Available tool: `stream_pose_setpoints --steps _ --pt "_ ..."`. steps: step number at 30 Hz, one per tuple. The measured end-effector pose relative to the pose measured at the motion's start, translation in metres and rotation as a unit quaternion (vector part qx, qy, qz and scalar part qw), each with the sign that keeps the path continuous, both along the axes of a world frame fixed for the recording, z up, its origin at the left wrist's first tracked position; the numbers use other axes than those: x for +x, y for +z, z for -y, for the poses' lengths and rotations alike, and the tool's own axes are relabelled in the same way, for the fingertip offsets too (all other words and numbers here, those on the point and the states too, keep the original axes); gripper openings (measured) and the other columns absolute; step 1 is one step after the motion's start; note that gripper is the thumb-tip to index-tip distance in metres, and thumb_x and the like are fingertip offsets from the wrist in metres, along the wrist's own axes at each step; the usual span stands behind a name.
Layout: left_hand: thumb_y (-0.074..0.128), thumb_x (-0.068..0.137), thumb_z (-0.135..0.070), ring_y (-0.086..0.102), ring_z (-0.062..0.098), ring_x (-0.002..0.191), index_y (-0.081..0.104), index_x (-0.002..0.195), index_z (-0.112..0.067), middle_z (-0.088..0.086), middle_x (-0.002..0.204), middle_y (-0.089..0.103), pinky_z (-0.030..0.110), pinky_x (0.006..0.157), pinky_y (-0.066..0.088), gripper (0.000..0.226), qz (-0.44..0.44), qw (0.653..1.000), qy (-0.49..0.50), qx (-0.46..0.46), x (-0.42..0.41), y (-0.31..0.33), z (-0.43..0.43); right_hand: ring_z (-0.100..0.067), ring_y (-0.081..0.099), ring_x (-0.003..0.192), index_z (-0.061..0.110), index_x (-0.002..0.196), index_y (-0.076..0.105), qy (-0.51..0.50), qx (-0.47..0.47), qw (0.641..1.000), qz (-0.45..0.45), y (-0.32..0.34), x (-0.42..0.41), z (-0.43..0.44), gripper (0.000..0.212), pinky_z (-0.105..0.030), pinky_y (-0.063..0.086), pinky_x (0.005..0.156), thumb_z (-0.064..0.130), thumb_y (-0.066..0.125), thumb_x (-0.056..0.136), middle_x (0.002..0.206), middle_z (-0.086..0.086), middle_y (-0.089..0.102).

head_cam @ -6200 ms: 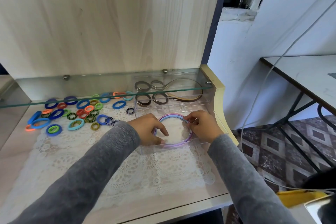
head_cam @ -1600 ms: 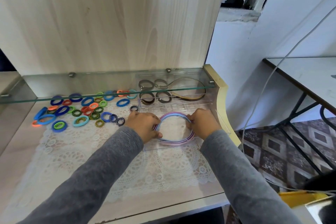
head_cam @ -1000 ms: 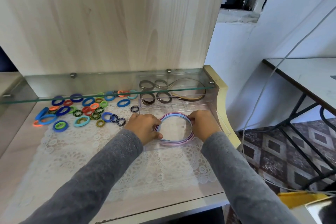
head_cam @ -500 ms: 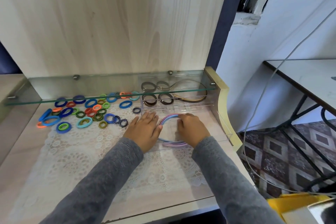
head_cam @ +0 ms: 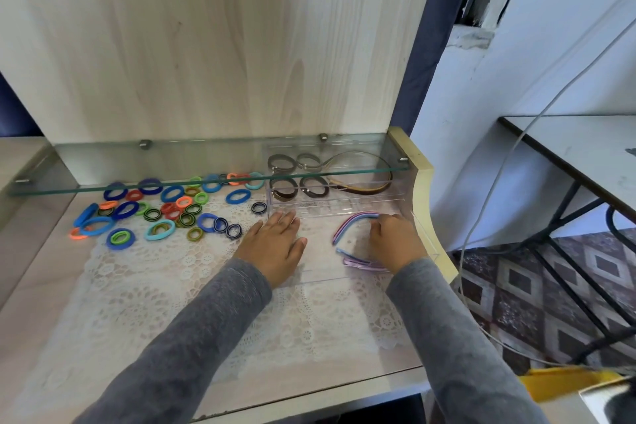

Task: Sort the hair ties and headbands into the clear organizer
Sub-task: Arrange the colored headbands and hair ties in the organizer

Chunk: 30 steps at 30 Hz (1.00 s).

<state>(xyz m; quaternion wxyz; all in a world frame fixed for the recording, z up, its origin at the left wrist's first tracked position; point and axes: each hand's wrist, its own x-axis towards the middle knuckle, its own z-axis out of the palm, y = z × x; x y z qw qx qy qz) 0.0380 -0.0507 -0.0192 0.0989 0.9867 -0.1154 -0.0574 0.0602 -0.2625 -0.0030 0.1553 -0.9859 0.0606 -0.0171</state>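
The clear organizer (head_cam: 320, 274) stands at the right of the desk. Its front compartment holds a bundle of thin pastel headbands (head_cam: 344, 229). My right hand (head_cam: 395, 239) is closed on the right side of that bundle, inside the compartment. My left hand (head_cam: 277, 243) lies flat with fingers apart over the organizer's left edge, holding nothing. The back compartments hold brown hair ties (head_cam: 285, 188) and a brown headband (head_cam: 364, 186). Several loose coloured hair ties (head_cam: 165, 212) lie on the lace mat to the left.
A glass shelf (head_cam: 206, 179) juts out low above the back of the desk, over the organizer's rear part. The white lace mat (head_cam: 172, 293) covers the desk. A pale raised side edge (head_cam: 426, 203) bounds the desk on the right. A cable (head_cam: 488, 189) hangs beyond it.
My left hand has let go of the headbands and moved left, now flat at the organizer's edge. My right hand has slid the bundle to the right side of the compartment.
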Motion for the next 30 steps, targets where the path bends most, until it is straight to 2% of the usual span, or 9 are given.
stream_pose_setpoints --steps 6,13,15,17,19,21,25,30 --pt "0.02 0.103 -0.041 0.001 0.013 0.148 0.016 0.153 -0.019 -0.005 0.161 0.004 0.036 0.119 0.006 0.055 -0.005 1.0 -0.003 -0.001 -0.001 0.002 0.0 -0.029 0.057 0.1 0.002 0.112 0.06 -0.028 0.012 1.0 -0.006 0.0 0.002 0.015 0.035 -0.034 0.045 0.087 0.018 0.032 0.099 0.112 -0.015 0.06" --pt "0.02 0.103 -0.04 0.0 0.012 0.147 0.017 0.152 -0.019 -0.006 0.161 0.004 0.035 0.119 0.004 0.053 -0.01 1.0 -0.002 -0.024 0.0 0.001 -0.001 -0.03 0.057 0.101 0.004 0.113 0.06 -0.009 0.013 1.0 -0.001 -0.003 0.0 0.008 0.036 -0.034 0.045 0.088 0.022 0.032 0.099 0.114 -0.016 0.059" --pt "0.02 0.104 -0.038 0.0 0.011 0.147 0.019 0.152 -0.021 -0.006 0.161 0.006 0.035 0.12 0.004 0.051 -0.015 0.998 -0.001 -0.056 0.0 0.001 -0.002 -0.029 0.056 0.103 0.005 0.114 0.059 0.002 0.014 1.0 0.015 -0.003 -0.002 0.004 0.035 -0.034 0.044 0.088 0.023 0.033 0.098 0.115 -0.015 0.058" --pt "0.021 0.104 -0.037 0.003 0.011 0.147 0.023 0.151 -0.023 -0.007 0.16 0.01 0.034 0.12 0.005 0.049 -0.012 0.992 0.002 -0.126 -0.001 0.0 -0.005 -0.028 0.055 0.104 0.006 0.116 0.059 0.014 0.023 0.999 0.035 -0.003 -0.005 -0.003 0.034 -0.033 0.043 0.089 0.022 0.034 0.098 0.117 -0.013 0.057" --pt "0.024 0.104 -0.036 0.009 0.01 0.146 0.03 0.148 -0.026 -0.008 0.158 0.019 0.033 0.119 0.006 0.046 0.024 0.977 0.013 -0.21 -0.004 -0.003 -0.008 -0.028 0.056 0.104 0.007 0.119 0.059 0.021 0.033 0.997 0.062 -0.005 -0.008 -0.012 0.034 -0.033 0.045 0.088 0.021 0.036 0.098 0.119 -0.012 0.057" --pt "0.024 0.102 -0.038 0.019 0.008 0.144 0.04 0.143 -0.029 -0.01 0.153 0.032 0.035 0.118 0.013 0.045 0.09 0.966 0.038 -0.24 -0.008 -0.006 -0.013 -0.029 0.056 0.102 0.007 0.118 0.06 0.024 0.068 0.992 0.108 -0.006 -0.012 -0.023 0.031 -0.036 0.047 0.085 0.019 0.041 0.096 0.119 -0.011 0.057" --pt "0.026 0.093 -0.039 0.046 0.011 0.125 0.056 0.127 -0.032 -0.011 0.133 0.055 0.04 0.106 0.028 0.046 0.213 0.947 0.145 -0.191 -0.022 -0.014 -0.033 -0.025 0.058 0.093 0.005 0.11 0.063 0.074 0.146 0.959 0.23 -0.007 -0.024 -0.059 0.024 -0.033 0.049 0.077 0.01 0.05 0.09 0.108 -0.009 0.06" --pt "0.038 0.089 -0.034 0.052 0.019 0.118 0.061 0.118 -0.026 -0.005 0.127 0.058 0.045 0.102 0.03 0.038 0.247 0.938 0.228 -0.08 -0.029 -0.026 -0.07 -0.024 0.058 0.087 0.003 0.103 0.062 0.154 0.211 0.921 0.288 -0.002 -0.034 -0.115 0.022 -0.032 0.05 0.074 0.005 0.05 0.085 0.1 -0.009 0.059"
